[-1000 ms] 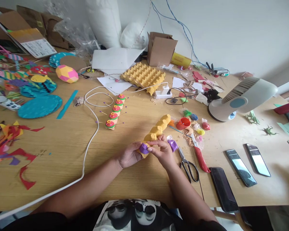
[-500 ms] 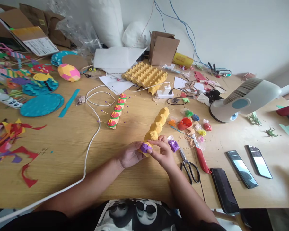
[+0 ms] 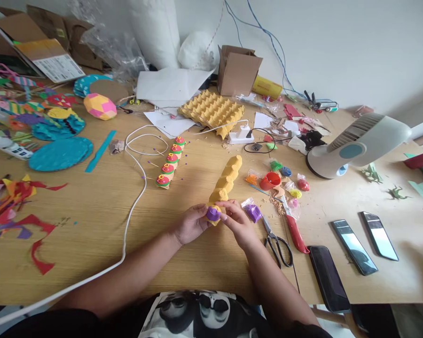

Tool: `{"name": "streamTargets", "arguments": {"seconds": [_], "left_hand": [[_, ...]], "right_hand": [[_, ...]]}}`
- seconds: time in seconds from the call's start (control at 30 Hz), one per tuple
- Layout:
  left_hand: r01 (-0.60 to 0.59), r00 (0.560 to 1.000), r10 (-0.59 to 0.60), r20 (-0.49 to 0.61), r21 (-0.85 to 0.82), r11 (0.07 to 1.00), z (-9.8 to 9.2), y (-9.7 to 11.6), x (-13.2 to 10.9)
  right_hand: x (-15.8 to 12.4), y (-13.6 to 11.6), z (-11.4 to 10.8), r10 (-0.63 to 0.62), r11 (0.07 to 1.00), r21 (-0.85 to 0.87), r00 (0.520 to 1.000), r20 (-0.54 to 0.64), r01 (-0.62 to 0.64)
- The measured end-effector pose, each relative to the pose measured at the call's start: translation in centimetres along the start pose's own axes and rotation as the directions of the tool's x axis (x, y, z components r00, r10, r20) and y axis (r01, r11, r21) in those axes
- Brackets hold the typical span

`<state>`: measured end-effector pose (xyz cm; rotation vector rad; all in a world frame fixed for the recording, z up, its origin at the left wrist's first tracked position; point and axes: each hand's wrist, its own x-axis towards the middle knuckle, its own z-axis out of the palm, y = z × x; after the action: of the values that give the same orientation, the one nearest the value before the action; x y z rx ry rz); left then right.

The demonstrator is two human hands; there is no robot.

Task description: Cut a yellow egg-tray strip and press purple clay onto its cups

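Note:
A yellow egg-carton strip (image 3: 227, 178) lies on the wooden table (image 3: 91, 234), running away from me. Its near end sits between my hands and carries a lump of purple clay (image 3: 213, 213). My left hand (image 3: 190, 225) grips that near end from the left, fingers curled round it. From the right, my right hand (image 3: 237, 224) pinches the purple clay with its fingertips. A small bag of purple clay (image 3: 253, 211) lies just right of my right hand.
Scissors (image 3: 277, 241) and a red-handled knife (image 3: 293, 230) lie right of my hands, then three phones (image 3: 352, 246). Clay bags, a red cup (image 3: 270, 180), a fan (image 3: 356, 143), a decorated carton strip (image 3: 169, 162), an egg tray (image 3: 211, 110), a white cable (image 3: 134, 197) and paper scraps surround them.
The far end of the yellow strip has swung slightly left and straightened. My hands stayed at its near end, fingers shifting on the purple clay.

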<state>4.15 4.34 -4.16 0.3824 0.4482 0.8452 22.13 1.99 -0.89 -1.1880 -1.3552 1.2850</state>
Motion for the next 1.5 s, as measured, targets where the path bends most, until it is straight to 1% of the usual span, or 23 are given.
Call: {"name": "streamTargets", "arguments": {"seconds": [0.1, 0.27, 0.43, 0.63, 0.93, 1.23, 1.5], "left_hand": [[-0.031, 0.999, 0.031, 0.008, 0.029, 0.999, -0.1, -0.1, 0.1], [-0.041, 0.999, 0.039, 0.029, 0.053, 0.998, 0.2, -0.2, 0.1], [-0.043, 0.999, 0.04, 0.029, 0.105, 0.994, 0.3, -0.4, 0.1], [-0.025, 1.0, 0.023, 0.014, 0.123, 0.992, 0.1, -0.6, 0.1], [-0.028, 0.999, 0.024, 0.032, 0.139, 0.99, -0.1, -0.6, 0.1], [-0.03, 0.999, 0.036, -0.035, 0.159, 0.987, 0.6, -0.6, 0.1], [-0.025, 1.0, 0.026, -0.005, 0.147, 0.989, 0.7, -0.5, 0.1]], "right_hand": [[-0.1, 0.0, 0.5, 0.028, 0.994, 0.107, 0.998, -0.055, -0.022], [-0.2, 0.8, 1.2, 0.021, 0.985, 0.173, 0.99, -0.141, 0.003], [-0.3, 1.6, 1.7, 0.053, 0.953, 0.303, 0.986, -0.16, -0.002], [-0.3, 1.5, 1.9, 0.062, 0.956, 0.293, 0.981, -0.182, -0.006], [-0.2, 1.6, 1.8, 0.058, 0.955, 0.296, 0.981, -0.186, 0.0], [-0.1, 2.1, 1.4, 0.085, 0.963, 0.266, 0.976, -0.203, -0.028], [0.0, 1.5, 1.5, 0.117, 0.947, 0.318, 0.975, -0.188, -0.052]]}}
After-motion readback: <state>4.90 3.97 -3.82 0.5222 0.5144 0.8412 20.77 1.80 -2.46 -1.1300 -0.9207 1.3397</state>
